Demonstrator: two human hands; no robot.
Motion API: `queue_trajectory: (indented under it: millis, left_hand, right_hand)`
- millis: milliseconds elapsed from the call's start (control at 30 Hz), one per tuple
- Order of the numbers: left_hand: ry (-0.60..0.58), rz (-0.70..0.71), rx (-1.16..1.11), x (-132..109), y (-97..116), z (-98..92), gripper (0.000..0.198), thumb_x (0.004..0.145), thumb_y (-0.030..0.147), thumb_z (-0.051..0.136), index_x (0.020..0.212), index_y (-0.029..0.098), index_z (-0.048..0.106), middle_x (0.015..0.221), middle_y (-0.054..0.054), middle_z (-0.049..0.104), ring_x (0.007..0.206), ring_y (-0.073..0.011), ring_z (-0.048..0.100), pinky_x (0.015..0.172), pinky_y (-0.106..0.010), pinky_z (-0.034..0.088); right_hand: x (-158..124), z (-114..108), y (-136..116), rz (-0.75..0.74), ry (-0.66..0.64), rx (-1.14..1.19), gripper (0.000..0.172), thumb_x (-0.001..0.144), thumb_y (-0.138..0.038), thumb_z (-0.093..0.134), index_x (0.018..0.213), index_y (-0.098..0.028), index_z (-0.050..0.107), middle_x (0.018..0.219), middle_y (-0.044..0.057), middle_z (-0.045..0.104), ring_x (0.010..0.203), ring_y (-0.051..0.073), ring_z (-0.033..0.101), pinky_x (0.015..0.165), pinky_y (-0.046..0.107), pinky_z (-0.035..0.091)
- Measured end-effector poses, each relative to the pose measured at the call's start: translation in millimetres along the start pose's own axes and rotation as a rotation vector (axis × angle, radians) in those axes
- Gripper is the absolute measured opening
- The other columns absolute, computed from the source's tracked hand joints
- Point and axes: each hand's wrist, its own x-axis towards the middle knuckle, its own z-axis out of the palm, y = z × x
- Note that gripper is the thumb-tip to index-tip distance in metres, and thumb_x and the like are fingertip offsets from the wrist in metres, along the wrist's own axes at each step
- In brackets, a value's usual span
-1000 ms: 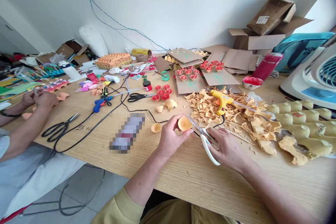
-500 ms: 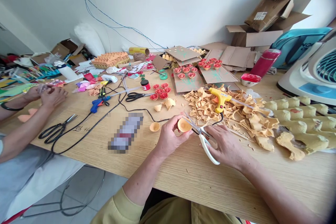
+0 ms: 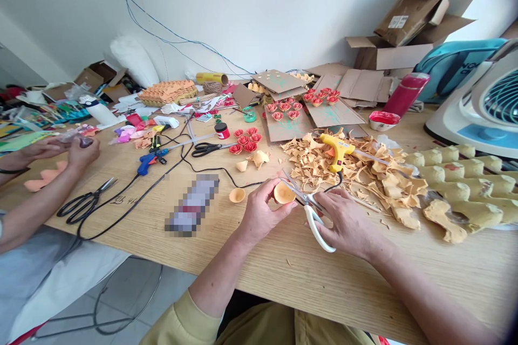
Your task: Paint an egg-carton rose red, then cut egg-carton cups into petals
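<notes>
Between the thumb and fingers of my left hand is a small orange egg-carton cup, its hollow side facing up. My right hand grips white-handled scissors, whose parted blades lie at the cup's right rim. Left of my left hand, a second cup rests on the table. Two uncut carton pieces lie a little farther back, beside a cluster of red paper roses. A heap of orange carton scraps spreads beyond my right hand.
A yellow glue gun lies on the scraps. Egg trays and a fan stand at right. Black scissors, a blue glue gun and cords lie at left, near a co-worker's hands. A blurred flat object lies in front.
The view has shifted slightly. My hands keep nearly the same pose, with the scissors still at the cup's rim. The co-worker's hands have moved apart, showing a dark round thing in one.
</notes>
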Motion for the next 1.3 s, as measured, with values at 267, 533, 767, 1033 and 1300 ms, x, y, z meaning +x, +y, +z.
queue_trajectory:
  millis: [267, 533, 767, 1033, 1300]
  left_hand:
    - [0.001, 0.023, -0.054, 0.0, 0.7, -0.7, 0.038, 0.079, 0.029, 0.077, 0.112, 0.015, 0.065, 0.108, -0.009, 0.071, 0.104, -0.0224, 0.068, 0.094, -0.034, 0.056]
    - [-0.018, 0.017, -0.120, 0.5, 2.2, -1.7, 0.037, 0.078, 0.026, 0.076, 0.112, 0.015, 0.065, 0.107, -0.008, 0.071, 0.101, -0.0206, 0.067, 0.093, -0.033, 0.055]
    - [-0.023, -0.008, -0.114, 0.5, 0.9, -2.9, 0.035, 0.076, 0.020, 0.074, 0.109, 0.015, 0.067, 0.104, -0.007, 0.072, 0.098, -0.0198, 0.068, 0.091, -0.031, 0.057]
    - [-0.041, -0.063, -0.209, 1.5, -7.2, -2.7, 0.048, 0.076, 0.016, 0.072, 0.122, 0.017, 0.062, 0.129, -0.012, 0.067, 0.124, -0.0246, 0.062, 0.104, -0.035, 0.051]
    - [-0.035, -0.110, -0.245, 2.6, -6.2, -1.0, 0.042, 0.075, 0.023, 0.076, 0.113, 0.015, 0.060, 0.110, -0.010, 0.070, 0.100, -0.0200, 0.068, 0.087, -0.030, 0.055]
  right_hand:
    - [-1.4, -3.3, 1.8, -0.057, 0.027, 0.024, 0.020, 0.094, -0.034, 0.051, 0.079, -0.024, 0.042, 0.069, 0.000, 0.061, 0.068, 0.018, 0.053, 0.084, 0.036, 0.038]
    - [-2.3, -5.1, 3.4, -0.087, 0.034, 0.035, 0.024, 0.097, -0.033, 0.052, 0.078, -0.024, 0.039, 0.068, -0.001, 0.058, 0.068, 0.018, 0.052, 0.082, 0.035, 0.038]
    - [-3.7, -3.6, 7.4, -0.110, 0.042, 0.007, 0.025, 0.098, -0.032, 0.050, 0.077, -0.024, 0.041, 0.067, 0.001, 0.057, 0.067, 0.018, 0.050, 0.075, 0.032, 0.039]
    - [-2.9, -5.5, 20.3, 0.018, 0.094, 0.063, 0.025, 0.098, -0.036, 0.051, 0.077, -0.023, 0.047, 0.066, 0.001, 0.056, 0.069, 0.018, 0.052, 0.067, 0.030, 0.040]
    - [-2.4, -3.6, 14.9, -0.017, -0.038, 0.062, 0.014, 0.097, -0.032, 0.050, 0.087, -0.022, 0.050, 0.078, 0.001, 0.063, 0.070, 0.017, 0.053, 0.083, 0.036, 0.039]
